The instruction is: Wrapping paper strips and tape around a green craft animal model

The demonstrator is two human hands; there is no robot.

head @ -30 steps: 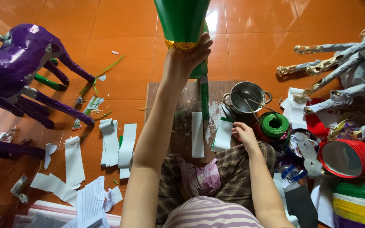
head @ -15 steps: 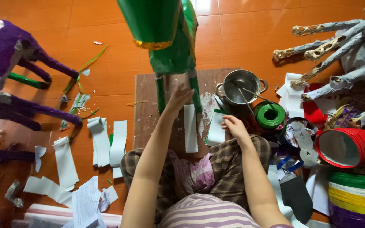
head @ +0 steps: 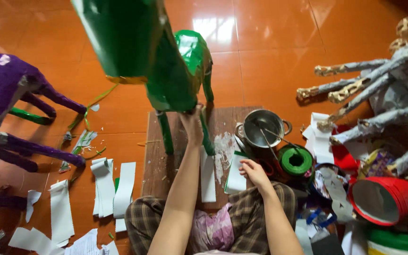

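A glossy green animal figure (head: 157, 61) with thin legs stands on a brown board (head: 157, 160) in front of me. My left hand (head: 192, 123) reaches up and grips its underside between the legs. My right hand (head: 252, 172) rests lower, at a white paper strip (head: 236, 177) on the board's right edge, fingers curled on it. Another white strip (head: 208, 182) lies on the board between my arms. My crossed legs in plaid trousers (head: 246, 212) sit at the bottom.
A steel pot (head: 262, 128) with a brush stands right of the board, beside a green tape roll (head: 296, 160). A purple figure (head: 10, 99) lies left, grey spotted figures (head: 378, 89) right. White paper strips (head: 105, 189) scatter on the orange floor. A red bucket (head: 378, 200) lies tipped.
The view has dropped and moved closer. My left hand slid from the green figure's upper body down to its underside. My right hand stayed at the paper strip.
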